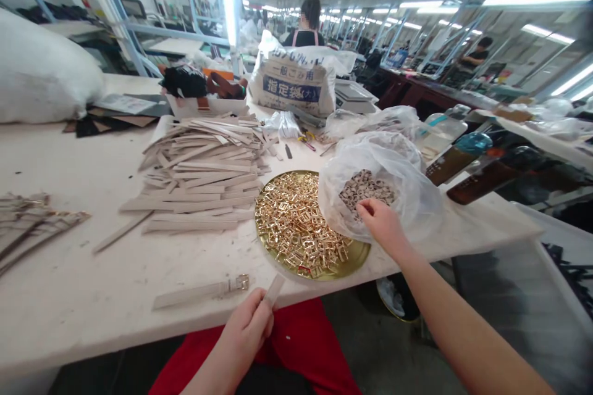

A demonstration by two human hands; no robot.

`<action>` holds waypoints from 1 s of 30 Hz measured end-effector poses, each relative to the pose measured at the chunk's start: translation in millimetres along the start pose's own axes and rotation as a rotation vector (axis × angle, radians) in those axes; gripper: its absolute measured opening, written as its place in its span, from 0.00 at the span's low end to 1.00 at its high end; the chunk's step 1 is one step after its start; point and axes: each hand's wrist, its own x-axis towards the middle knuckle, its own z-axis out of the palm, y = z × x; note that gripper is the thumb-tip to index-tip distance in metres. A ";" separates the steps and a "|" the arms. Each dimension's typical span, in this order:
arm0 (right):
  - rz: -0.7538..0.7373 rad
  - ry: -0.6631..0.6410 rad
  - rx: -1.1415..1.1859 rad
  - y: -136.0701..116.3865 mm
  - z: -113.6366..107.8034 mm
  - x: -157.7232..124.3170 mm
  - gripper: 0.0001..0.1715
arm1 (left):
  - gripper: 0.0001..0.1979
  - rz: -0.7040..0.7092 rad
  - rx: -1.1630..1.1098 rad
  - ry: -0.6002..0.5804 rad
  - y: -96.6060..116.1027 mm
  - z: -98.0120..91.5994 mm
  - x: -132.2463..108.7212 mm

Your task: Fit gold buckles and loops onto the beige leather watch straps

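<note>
My left hand is closed on a pale beige strap near the table's front edge. My right hand reaches into a clear plastic bag of small loop pieces, its fingers pinched at the pile; whether they hold one is hidden. Between the hands sits a round gold tray heaped with gold buckles. A finished strap with a buckle lies on the table just left of my left hand.
A large stack of beige straps lies behind the tray, and more assembled straps at far left. A printed white sack, a scale, bottles and other bags stand at the back. A person works beyond the table.
</note>
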 end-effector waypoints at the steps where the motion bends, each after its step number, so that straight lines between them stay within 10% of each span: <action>1: -0.040 -0.046 0.013 -10.0 3.4 -7.6 0.12 | 0.17 -0.014 0.014 -0.005 2.8 -0.4 -1.4; 6: -0.290 -0.460 -0.073 -46.2 28.4 -48.1 0.10 | 0.15 -0.026 0.098 -0.038 9.1 -1.6 -5.8; 16: -0.390 -0.398 -0.432 -51.2 46.7 -60.8 0.09 | 0.15 0.044 0.240 -0.055 -0.8 -2.4 -4.1; 23: -0.547 -0.477 -0.372 -66.6 53.8 -61.8 0.14 | 0.14 0.052 0.260 -0.035 -3.2 -5.0 -6.8; 30: -0.398 -0.480 -0.099 -65.4 55.5 -55.6 0.11 | 0.15 0.092 0.295 -0.007 5.4 -6.4 -5.4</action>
